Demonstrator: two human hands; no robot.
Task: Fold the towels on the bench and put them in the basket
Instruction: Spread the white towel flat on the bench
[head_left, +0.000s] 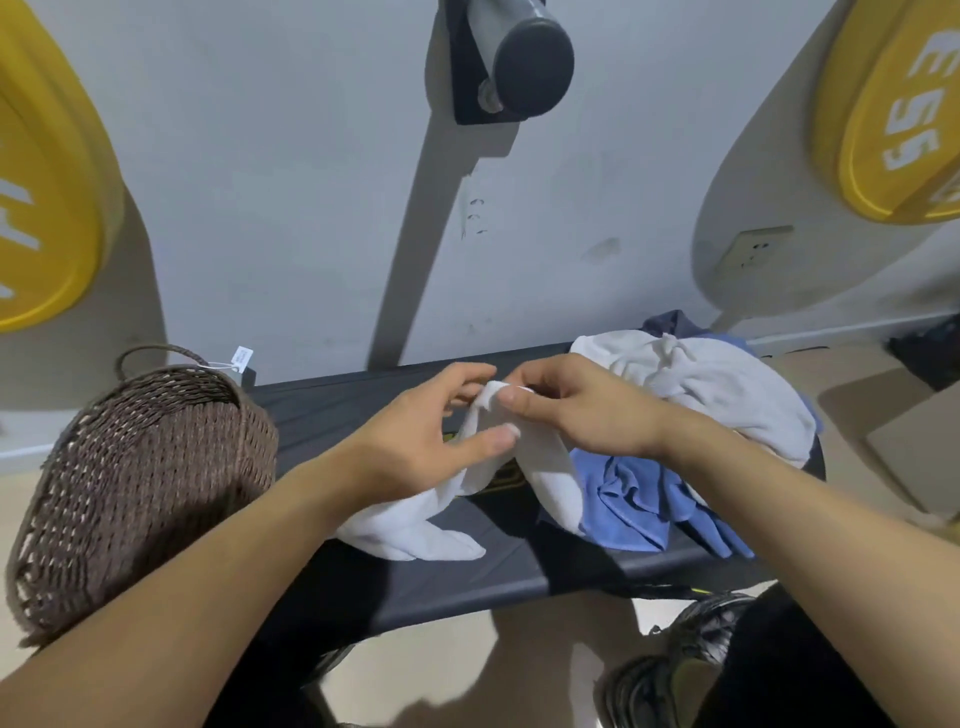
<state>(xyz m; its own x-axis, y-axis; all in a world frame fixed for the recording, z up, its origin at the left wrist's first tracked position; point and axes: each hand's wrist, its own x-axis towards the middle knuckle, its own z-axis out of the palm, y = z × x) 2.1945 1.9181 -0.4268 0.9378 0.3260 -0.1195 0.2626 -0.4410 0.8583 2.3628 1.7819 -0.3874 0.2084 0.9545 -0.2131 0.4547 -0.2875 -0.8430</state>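
Observation:
A white towel (415, 530) hangs from both hands over the dark bench (441, 582), its lower end bunched on the bench top. My left hand (421, 441) and my right hand (576, 410) pinch its top edge close together above the bench middle. A crumpled blue towel (634, 499) lies on the bench just right of the white one. A pale grey towel (711, 384) is heaped behind it at the bench's right end. The brown woven basket (135, 478) stands at the bench's left end, tilted toward me; its inside is hidden.
A grey wall stands close behind the bench, with a black padded bar (519, 62) overhead. Yellow weight plates hang at the upper left (41, 208) and upper right (893, 119). My shoes (691, 660) are on the beige floor below the bench's front edge.

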